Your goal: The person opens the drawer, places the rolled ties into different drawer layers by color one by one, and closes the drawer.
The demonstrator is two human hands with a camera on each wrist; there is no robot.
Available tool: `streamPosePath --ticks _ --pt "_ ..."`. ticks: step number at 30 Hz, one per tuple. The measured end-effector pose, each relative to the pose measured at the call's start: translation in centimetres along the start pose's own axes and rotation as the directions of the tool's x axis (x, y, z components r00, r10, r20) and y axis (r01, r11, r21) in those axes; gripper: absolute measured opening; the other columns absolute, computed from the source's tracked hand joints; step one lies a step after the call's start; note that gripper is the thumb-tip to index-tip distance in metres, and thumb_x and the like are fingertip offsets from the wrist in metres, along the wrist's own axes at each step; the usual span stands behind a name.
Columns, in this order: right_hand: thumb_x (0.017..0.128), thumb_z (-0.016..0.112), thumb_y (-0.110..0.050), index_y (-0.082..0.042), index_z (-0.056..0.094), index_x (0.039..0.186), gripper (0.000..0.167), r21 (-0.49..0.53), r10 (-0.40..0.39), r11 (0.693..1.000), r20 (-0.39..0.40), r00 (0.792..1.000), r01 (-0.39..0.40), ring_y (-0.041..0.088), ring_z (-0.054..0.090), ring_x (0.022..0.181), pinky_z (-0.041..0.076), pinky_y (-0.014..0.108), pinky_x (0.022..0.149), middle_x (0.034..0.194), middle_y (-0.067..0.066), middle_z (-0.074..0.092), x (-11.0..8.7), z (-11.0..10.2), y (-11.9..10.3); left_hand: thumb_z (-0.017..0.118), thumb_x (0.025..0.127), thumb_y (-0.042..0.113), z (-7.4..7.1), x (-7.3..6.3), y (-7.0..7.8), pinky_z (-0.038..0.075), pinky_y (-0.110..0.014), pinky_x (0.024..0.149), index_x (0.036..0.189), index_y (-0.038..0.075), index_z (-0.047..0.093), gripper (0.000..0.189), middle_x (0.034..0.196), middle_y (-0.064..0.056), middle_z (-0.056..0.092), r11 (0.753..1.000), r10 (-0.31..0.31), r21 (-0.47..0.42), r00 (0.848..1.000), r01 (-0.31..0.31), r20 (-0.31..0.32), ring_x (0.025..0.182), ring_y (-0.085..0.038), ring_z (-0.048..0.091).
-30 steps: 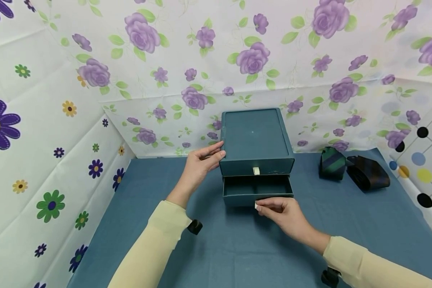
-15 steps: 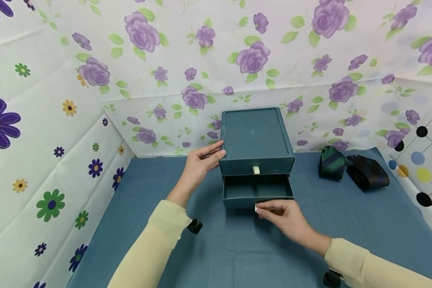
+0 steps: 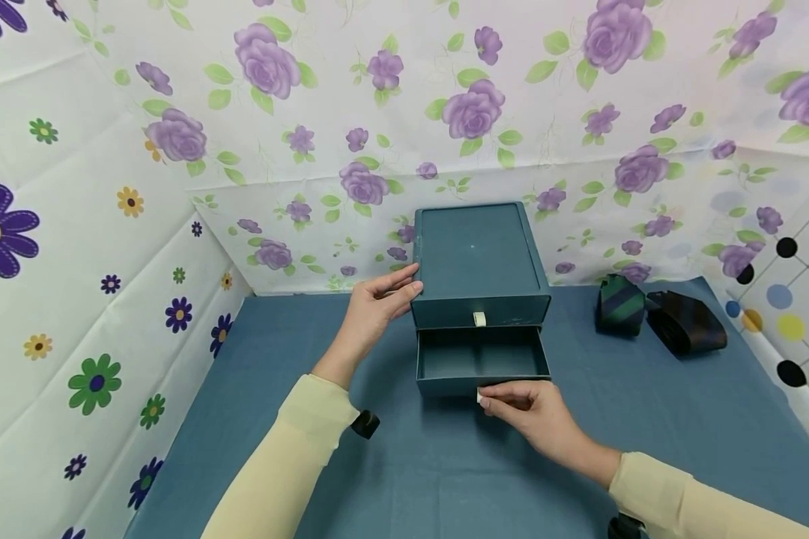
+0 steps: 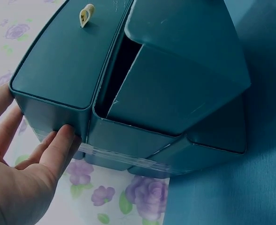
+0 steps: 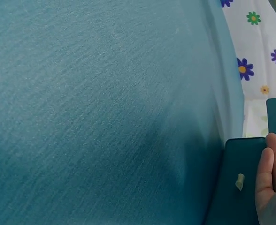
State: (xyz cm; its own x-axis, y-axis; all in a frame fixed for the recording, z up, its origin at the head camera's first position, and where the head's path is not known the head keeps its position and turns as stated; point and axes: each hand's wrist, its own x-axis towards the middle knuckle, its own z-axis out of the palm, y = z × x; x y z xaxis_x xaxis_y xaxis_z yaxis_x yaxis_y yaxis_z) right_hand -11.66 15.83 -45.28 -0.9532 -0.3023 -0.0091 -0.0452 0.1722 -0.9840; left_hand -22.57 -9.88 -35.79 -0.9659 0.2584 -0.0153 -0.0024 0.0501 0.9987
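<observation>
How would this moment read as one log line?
left hand: touches cabinet side | right hand: pinches pull tab | middle drawer: open

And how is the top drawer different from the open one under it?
The top drawer is shut, but the open drawer is pulled out. Nobody holds the top drawer's tab, while the right hand pinches the open drawer's tab. Both drawers are dark blue-green with a pale tab.

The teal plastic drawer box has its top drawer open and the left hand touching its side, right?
No, the top drawer is closed; the head view shows the drawer below it open. The left hand touches the side of the box.
</observation>
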Motion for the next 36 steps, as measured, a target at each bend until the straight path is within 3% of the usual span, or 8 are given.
streamPosePath --ticks 6,12,19,27,32,36 --pt "0.085 0.069 -0.016 -0.010 0.072 0.107 0.023 -0.012 -0.006 1.000 -0.008 1.000 0.006 0.015 0.070 0.089 0.057 0.032 0.077 0.109 0.009 0.070 -0.1 0.2 -0.1 0.067 0.087 0.029 0.0 0.1 0.0 0.047 -0.039 0.099 0.132 0.022 0.057 0.046 0.137 0.003 0.052 1.000 0.005 0.001 1.000 -0.005 -0.001 0.121 -0.017 0.055" --pt "0.085 0.069 -0.014 -0.014 0.073 0.103 0.019 -0.013 -0.013 1.000 -0.022 1.000 0.013 0.015 0.070 0.087 0.057 0.032 0.077 0.105 0.004 0.071 -0.2 0.3 -0.1 0.067 0.087 0.028 0.0 0.0 0.2 0.047 -0.040 0.098 0.132 0.022 0.057 0.046 0.136 0.001 0.053 1.000 0.000 0.000 1.000 0.000 -0.003 0.120 -0.018 0.055" --pt "0.085 0.069 -0.015 -0.006 0.071 0.108 0.025 0.013 -0.012 1.000 -0.019 1.000 0.012 0.016 0.070 0.087 0.057 0.027 0.077 0.111 0.012 0.069 0.0 0.4 1.2 0.067 0.088 0.027 0.0 -0.1 0.3 0.047 -0.040 0.099 0.132 0.021 0.056 0.046 0.136 0.001 0.052 1.000 0.001 0.000 1.000 -0.001 -0.003 0.120 -0.018 0.055" --pt "0.085 0.069 -0.025 -0.008 0.070 0.112 0.032 0.048 -0.025 0.999 0.016 1.000 0.025 0.023 0.070 0.090 0.057 0.035 0.078 0.108 0.005 0.071 0.2 0.0 2.3 0.067 0.087 0.027 0.0 0.0 0.3 0.047 -0.039 0.098 0.132 0.021 0.057 0.046 0.136 0.002 0.053 1.000 -0.007 -0.007 1.000 0.006 -0.008 0.120 -0.017 0.055" --pt "0.086 0.067 -0.027 -0.010 0.069 0.113 0.032 0.039 -0.026 0.999 0.016 1.000 0.025 0.024 0.069 0.082 0.058 0.035 0.068 0.102 0.006 0.072 0.1 -0.2 1.8 0.068 0.087 0.028 0.0 0.0 0.2 0.047 -0.039 0.098 0.131 0.022 0.057 0.046 0.136 0.002 0.052 1.000 -0.009 -0.008 1.000 0.009 -0.009 0.120 -0.017 0.055" --pt "0.088 0.064 -0.028 -0.010 0.072 0.102 0.024 -0.045 -0.064 0.997 -0.018 0.998 0.063 0.019 0.066 0.065 0.056 0.035 0.056 0.086 0.004 0.072 -0.2 -0.3 0.0 0.067 0.087 0.028 0.0 0.0 0.1 0.047 -0.039 0.099 0.131 0.023 0.057 0.045 0.136 0.002 0.052 1.000 -0.008 -0.006 1.000 0.008 -0.009 0.120 -0.017 0.055"
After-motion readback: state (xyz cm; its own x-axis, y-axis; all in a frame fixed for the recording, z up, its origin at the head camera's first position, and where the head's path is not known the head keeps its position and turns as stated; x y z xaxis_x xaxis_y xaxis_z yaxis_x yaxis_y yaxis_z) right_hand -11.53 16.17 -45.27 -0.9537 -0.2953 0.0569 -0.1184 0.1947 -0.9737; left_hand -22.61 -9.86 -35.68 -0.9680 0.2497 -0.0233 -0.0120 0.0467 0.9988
